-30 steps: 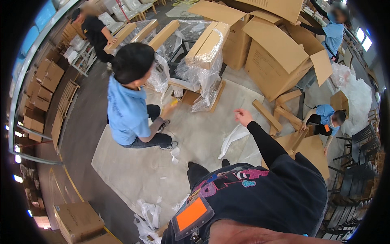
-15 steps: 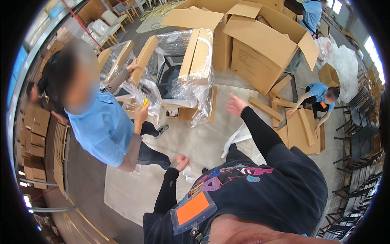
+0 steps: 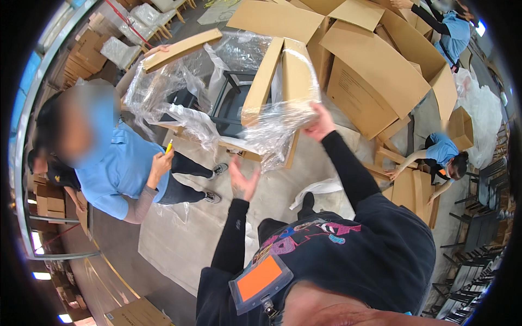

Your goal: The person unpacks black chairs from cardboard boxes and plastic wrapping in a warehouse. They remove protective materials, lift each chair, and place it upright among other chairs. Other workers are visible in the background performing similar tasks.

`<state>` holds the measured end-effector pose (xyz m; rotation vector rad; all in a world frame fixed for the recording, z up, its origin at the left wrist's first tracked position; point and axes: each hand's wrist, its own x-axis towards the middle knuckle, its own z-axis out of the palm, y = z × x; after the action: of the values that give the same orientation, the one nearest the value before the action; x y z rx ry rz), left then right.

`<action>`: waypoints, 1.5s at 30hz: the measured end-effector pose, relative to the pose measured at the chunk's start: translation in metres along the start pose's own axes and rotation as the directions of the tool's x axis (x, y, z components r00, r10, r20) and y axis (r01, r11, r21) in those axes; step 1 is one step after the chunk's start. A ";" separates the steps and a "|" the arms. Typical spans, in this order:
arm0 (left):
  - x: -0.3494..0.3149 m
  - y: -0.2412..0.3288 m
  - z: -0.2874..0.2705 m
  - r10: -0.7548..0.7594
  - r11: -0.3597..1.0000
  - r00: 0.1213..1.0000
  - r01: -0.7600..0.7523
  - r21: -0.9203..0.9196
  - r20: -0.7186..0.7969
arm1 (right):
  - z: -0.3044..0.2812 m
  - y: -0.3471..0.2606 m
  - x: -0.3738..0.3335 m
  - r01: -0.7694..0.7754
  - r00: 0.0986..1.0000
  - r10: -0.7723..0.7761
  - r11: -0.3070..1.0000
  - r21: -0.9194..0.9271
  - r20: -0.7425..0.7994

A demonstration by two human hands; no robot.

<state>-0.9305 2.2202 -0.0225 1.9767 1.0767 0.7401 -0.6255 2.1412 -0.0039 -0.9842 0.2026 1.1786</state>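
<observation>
My right hand (image 3: 321,122) is closed at the near right corner of a long cardboard strip (image 3: 298,73) covered in clear stretch wrap (image 3: 266,127); the fingertips are partly hidden. Palm up and fingers spread, my left hand (image 3: 243,182) hovers just short of the bundle's near edge, holding nothing. Inside the torn wrap sits a dark-framed piece of furniture (image 3: 231,103), with white foam sheet (image 3: 190,122) around it. A second cardboard strip (image 3: 262,84) slants beside the first. On the left, a co-worker in a blue shirt (image 3: 128,163) holds a yellow cutter (image 3: 169,146) and a loose cardboard strip (image 3: 182,50).
Large open cartons (image 3: 359,95) stand beyond the bundle to the right. Another person (image 3: 443,149) crouches at flattened cardboard (image 3: 410,190). Dark chairs (image 3: 478,185) line the far right. Pale sheeting (image 3: 179,244) covers the floor, with white foam (image 3: 321,190) near my feet.
My right hand has reached the wrapped strip, and my left hand has risen toward the bundle. The two strips now splay apart. The co-worker has lifted and turned a strip.
</observation>
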 end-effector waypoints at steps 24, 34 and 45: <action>0.353 0.174 -0.105 0.297 0.386 0.672 0.565 -0.729 0.678 | 0.017 -0.248 -0.127 0.671 0.682 -0.731 0.618 -0.409 0.014; 0.205 0.077 -0.174 0.402 0.493 0.909 -0.114 -0.863 0.109 | 0.127 -0.189 -0.196 0.906 0.414 -0.689 0.251 -0.339 0.595; -0.003 0.066 -0.072 0.508 0.859 0.783 -0.431 -0.275 0.360 | -0.066 0.061 -0.199 0.630 0.772 -0.196 0.352 -0.692 0.604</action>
<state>-0.9583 2.2178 0.0709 2.1350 0.2383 0.5894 -0.7374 1.9598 0.0449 -1.5093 -1.1263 0.9138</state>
